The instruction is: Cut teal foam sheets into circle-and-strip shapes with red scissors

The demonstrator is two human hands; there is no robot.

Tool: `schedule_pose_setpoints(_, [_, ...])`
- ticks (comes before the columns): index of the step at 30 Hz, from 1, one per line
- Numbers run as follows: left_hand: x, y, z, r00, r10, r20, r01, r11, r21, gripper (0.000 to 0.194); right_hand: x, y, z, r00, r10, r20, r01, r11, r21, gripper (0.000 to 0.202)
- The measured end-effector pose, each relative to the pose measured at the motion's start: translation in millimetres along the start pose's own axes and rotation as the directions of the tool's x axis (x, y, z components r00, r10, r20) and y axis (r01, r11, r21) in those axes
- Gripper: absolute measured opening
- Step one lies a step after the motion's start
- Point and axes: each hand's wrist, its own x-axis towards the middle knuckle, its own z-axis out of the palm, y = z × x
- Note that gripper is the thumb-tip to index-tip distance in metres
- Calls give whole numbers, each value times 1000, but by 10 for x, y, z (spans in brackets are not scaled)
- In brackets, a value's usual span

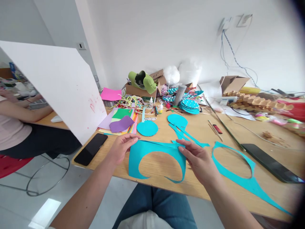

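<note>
A blue paper sheet [134, 159] with a large round hole cut through to its lower edge is held up at the table's front edge. My left hand [124, 146] pinches its upper left corner between thumb and fingers. At the upper right corner, my right hand [195, 156] grips it the same way. Behind the sheet lie a blue paper disc [147, 128] and another blue disc [177, 120], with narrow blue offcuts [188, 135] beside the second. A larger blue offcut [247, 181] with a round hole rests to the right of my right hand.
A black phone [91, 149] lies at the table's left corner, a dark tablet-like slab [271, 162] at right. Coloured papers [121, 124], a grey flask [179, 95] and boxes stand behind. A white board [62, 86] separates a seated person [16, 124] at left.
</note>
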Motion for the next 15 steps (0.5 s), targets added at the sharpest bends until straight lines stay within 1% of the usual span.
schedule_pose_setpoints(4, [5,6,-23,1000,21,14,-21,1000,16,38,-5,1,3,998,-54,9,55,996,-75,45])
schedule_pose_setpoints(10, [14,4,-53,996,85,27,-87,992,89,48,22,-1,15,997,-79,18,80,989,-121,53])
schedule_pose_setpoints(12, [19,12,-63,994,101,40,-104,989,106,49,43,-6,9,994,-105,9,105,978,-178,53])
schedule_pose_setpoints(15, [25,38,-79,988,145,49,-151,980,133,45,77,-24,-11,986,-164,13,160,934,-319,48])
